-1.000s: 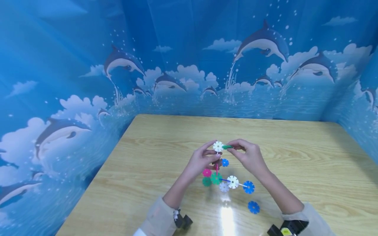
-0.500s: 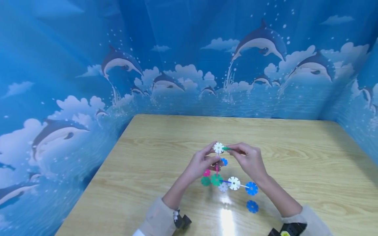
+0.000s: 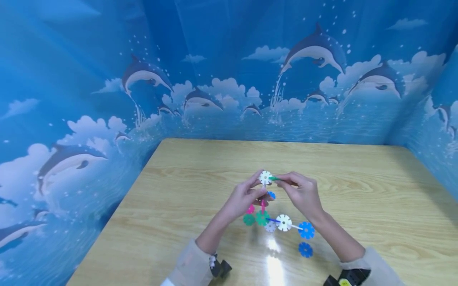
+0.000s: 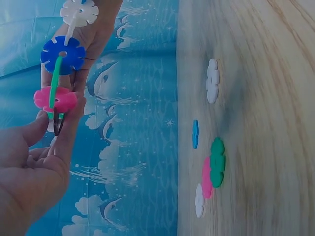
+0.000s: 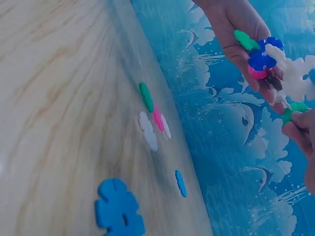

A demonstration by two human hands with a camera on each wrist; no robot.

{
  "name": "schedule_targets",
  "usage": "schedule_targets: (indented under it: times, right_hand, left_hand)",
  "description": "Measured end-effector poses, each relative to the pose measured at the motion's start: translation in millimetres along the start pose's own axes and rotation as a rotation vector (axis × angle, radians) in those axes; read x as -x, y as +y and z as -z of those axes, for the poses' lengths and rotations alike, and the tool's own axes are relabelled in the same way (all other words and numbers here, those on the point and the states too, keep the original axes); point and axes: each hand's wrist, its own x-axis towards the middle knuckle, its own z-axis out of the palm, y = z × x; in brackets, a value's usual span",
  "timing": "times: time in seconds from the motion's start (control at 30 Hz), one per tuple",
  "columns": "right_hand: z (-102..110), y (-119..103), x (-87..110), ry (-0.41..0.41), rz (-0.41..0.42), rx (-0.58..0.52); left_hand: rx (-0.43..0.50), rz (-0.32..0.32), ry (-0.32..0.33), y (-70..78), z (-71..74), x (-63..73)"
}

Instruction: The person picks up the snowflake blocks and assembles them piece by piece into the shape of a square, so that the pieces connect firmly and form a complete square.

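My left hand (image 3: 247, 195) grips a bent chain of slotted plastic snowflake discs, its fingers around the upper stretch. A white disc (image 3: 265, 177) faces up at the chain's top. From below the fingers the chain runs through a pink disc (image 4: 55, 100), a green disc (image 3: 262, 218) and a blue disc (image 4: 63, 55), then a white disc (image 3: 284, 223) and a blue end disc (image 3: 306, 230). A brown disc (image 4: 57, 123) sits partly hidden by the left fingers. My right hand (image 3: 304, 194) pinches a small green disc (image 3: 273, 178) edge-on, right at the top white disc's rim.
Loose discs lie on the wood-grain table (image 3: 200, 167): pink (image 3: 251, 209), green (image 3: 249, 219), pale white (image 3: 270, 227), and a blue disc (image 3: 305, 250) nearer the front. Another blue disc (image 3: 271, 195) lies behind the chain. A dolphin-print backdrop (image 3: 222, 79) borders the table.
The chain's blue end has swung slightly right and toward the front. Both hands keep nearly the same place and grip, with the green disc still at the top white disc's edge.
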Motion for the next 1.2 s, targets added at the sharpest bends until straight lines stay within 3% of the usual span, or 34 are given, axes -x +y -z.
schedule_targets:
  times: [0.13, 0.23, 0.4, 0.53, 0.73, 0.93, 1.07, 1.2]
  right_hand:
    - [-2, 2, -0.1, -0.021, -0.001, 0.007]
    - [-4, 17, 6.3, -0.045, -0.011, 0.009]
    - [-5, 37, 16.8, -0.11, -0.093, 0.02]
    - [-3, 43, 19.8, -0.19, -0.232, 0.016]
    - [-7, 59, 27.2, -0.339, -0.552, -0.069]
    - [-19, 81, 43.8, -0.426, -0.737, -0.094]
    - [-24, 90, 52.8, -0.444, -0.743, -0.07]
    - [-28, 97, 58.6, -0.459, -0.663, -0.028]
  left_hand:
    - [0.001, 0.003, 0.0, 0.0, 2.9, -0.2]
    - [0.005, 0.018, -0.002, -0.6, 3.7, -1.0]
    - [0.029, 0.061, 0.022, -1.9, 2.0, -2.7]
    - [0.017, 0.092, 0.053, -0.9, 3.1, -2.4]
    - [0.012, 0.09, 0.081, -0.3, 7.0, -3.6]
    - [0.003, 0.093, 0.076, -0.5, 8.0, -4.8]
    - [0.011, 0.1, 0.076, 0.3, 7.7, -4.8]
    - [0.025, 0.103, 0.077, 0.2, 8.4, -4.7]
